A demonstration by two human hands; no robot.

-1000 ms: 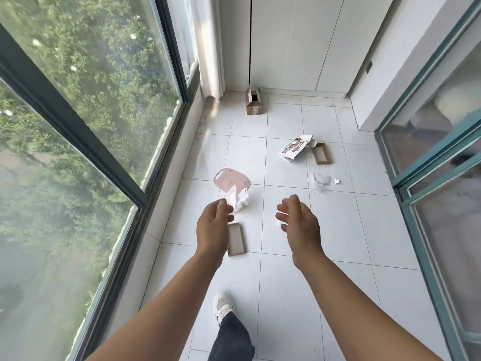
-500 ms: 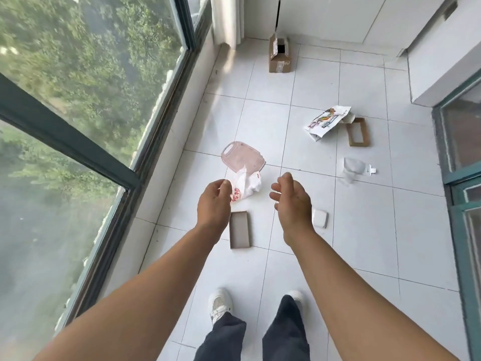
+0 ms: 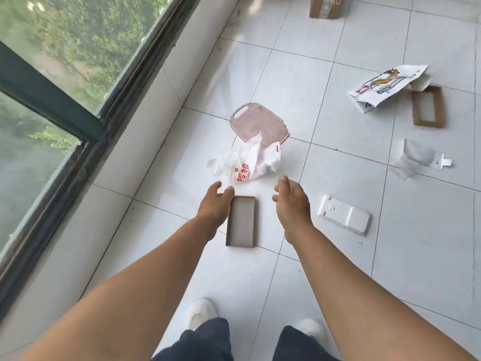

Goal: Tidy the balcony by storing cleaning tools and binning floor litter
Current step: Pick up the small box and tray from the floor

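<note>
Litter is scattered over the white tiled floor. A flat brown box lid (image 3: pixel 241 222) lies between my hands. My left hand (image 3: pixel 214 204) hovers at its upper left corner, fingers apart and empty. My right hand (image 3: pixel 291 204) is to the lid's right, also empty with fingers loosely spread. Just beyond them sits a crumpled white plastic bag with red print (image 3: pixel 250 160), partly covering a pink cutting board (image 3: pixel 256 123). A white plastic tray (image 3: pixel 345 214) lies to the right of my right hand.
Farther right lie a printed paper bag (image 3: pixel 385 86), a brown cardboard frame (image 3: pixel 428 106) and torn clear wrapping (image 3: pixel 416 158). A cardboard box (image 3: pixel 325 6) stands at the far end. A large window with a low white ledge (image 3: pixel 145 142) runs along the left. My shoes (image 3: pixel 201 312) are below.
The view has tilted down and moved closer to the floor. Both hands have dropped toward the brown lid, and their fingers have opened wider.
</note>
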